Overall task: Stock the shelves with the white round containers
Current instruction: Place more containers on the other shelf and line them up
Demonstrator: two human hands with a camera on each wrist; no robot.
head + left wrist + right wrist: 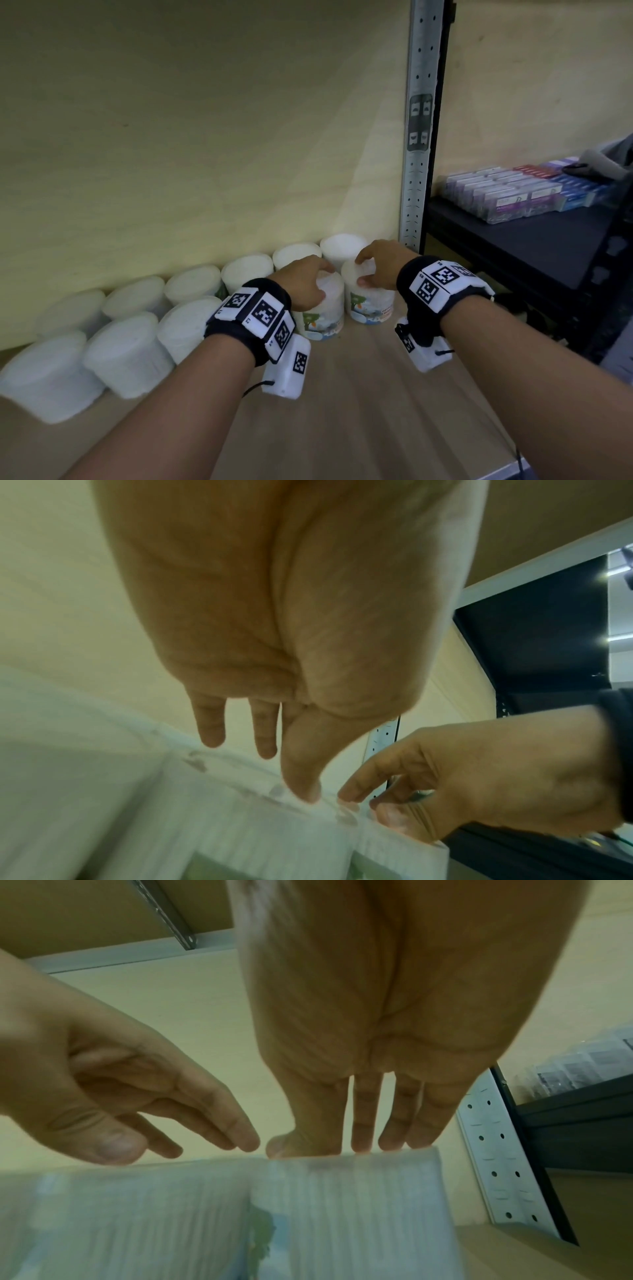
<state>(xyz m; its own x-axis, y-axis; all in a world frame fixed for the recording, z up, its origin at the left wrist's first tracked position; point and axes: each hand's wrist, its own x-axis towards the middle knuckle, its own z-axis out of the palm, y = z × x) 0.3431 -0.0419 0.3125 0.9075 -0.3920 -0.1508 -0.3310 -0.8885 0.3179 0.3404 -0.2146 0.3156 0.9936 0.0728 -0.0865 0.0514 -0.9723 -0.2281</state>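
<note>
Two white round containers with picture labels stand side by side on the wooden shelf [359, 411]. My left hand [323, 281] hovers over the left container [325, 308] with its fingers loose and only the thumb touching the lid. In the left wrist view the left hand [260, 764] hangs straight above that lid [240, 831]. My right hand [361, 269] grips the right container [371, 305] from above, fingers on the far rim and thumb pressed on the near side. In the right wrist view the right hand [342, 1148] spans this container [359, 1218].
A back row of white containers [191, 284] lines the wall, with a front row [126, 353] to the left. A perforated metal upright [416, 154] stands just right of the hands. Beyond it, a dark shelf [513, 253] carries purple boxes [507, 195].
</note>
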